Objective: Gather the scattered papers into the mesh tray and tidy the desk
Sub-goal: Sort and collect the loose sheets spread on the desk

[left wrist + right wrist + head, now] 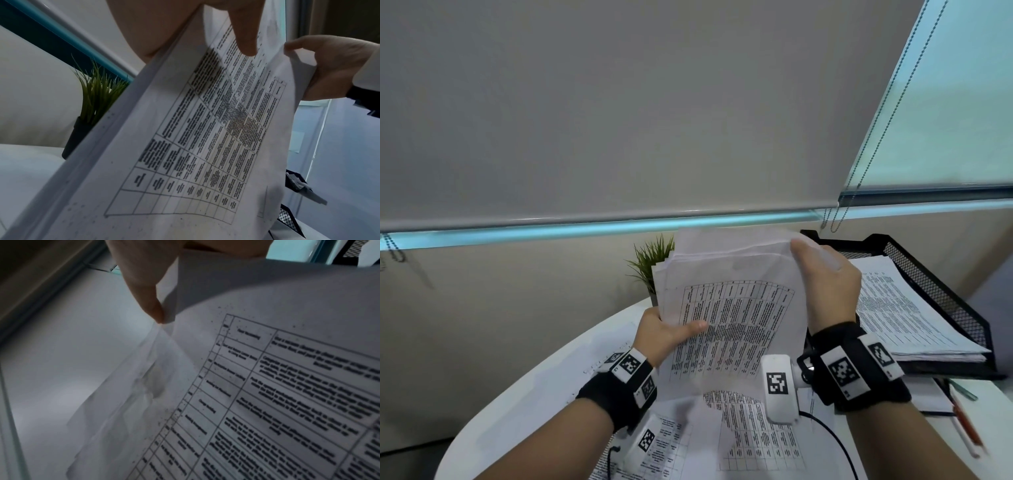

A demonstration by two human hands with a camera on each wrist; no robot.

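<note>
Both hands (822, 284) grip paper stack (736, 308), tray (945, 291) rt

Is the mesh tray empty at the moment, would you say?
No, the mesh tray already holds a stack of printed papers.

The printed tables on the held papers (732, 308) are too blurred to read.

Both forearms are stretched forward and raised, each with a black wrist strap. The left hand (666, 334) grips the stack of papers (732, 308) at its left edge, thumb lying flat across the front page. The right hand (825, 284) pinches the top right corner, fingers curled behind, back of the hand facing the camera.
</note>
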